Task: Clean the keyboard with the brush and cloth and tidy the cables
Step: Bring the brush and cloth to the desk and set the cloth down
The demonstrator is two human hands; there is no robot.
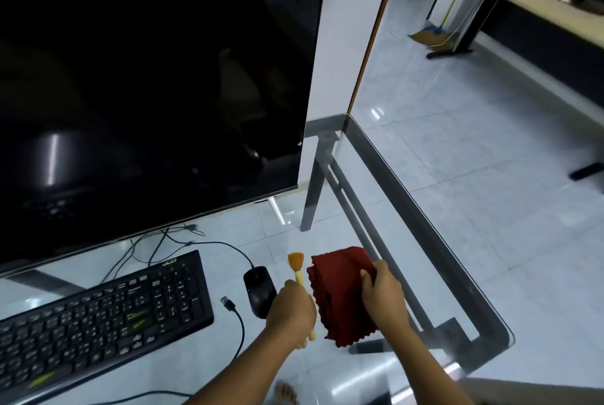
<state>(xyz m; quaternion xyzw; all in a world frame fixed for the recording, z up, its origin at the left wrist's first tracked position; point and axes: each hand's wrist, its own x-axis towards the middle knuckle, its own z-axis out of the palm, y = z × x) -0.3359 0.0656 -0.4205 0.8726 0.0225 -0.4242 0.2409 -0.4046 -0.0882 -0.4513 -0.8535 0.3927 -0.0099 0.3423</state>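
Note:
A black keyboard (98, 316) lies on the glass desk at the lower left. My left hand (291, 310) grips the yellow handle of a small brush (296, 265) whose orange bristles point away from me, just right of the black mouse (260, 288). My right hand (384, 296) holds the right side of a folded dark red cloth (340, 293) lying on the glass. A loose black cable with a USB plug (227, 303) runs between keyboard and mouse. More cables (157, 246) tangle behind the keyboard.
A large dark monitor (147, 84) fills the upper left, close behind the keyboard. The glass desk's metal frame edge (421, 228) runs diagonally on the right. Tiled floor shows through the glass. Another desk (539, 9) stands far right.

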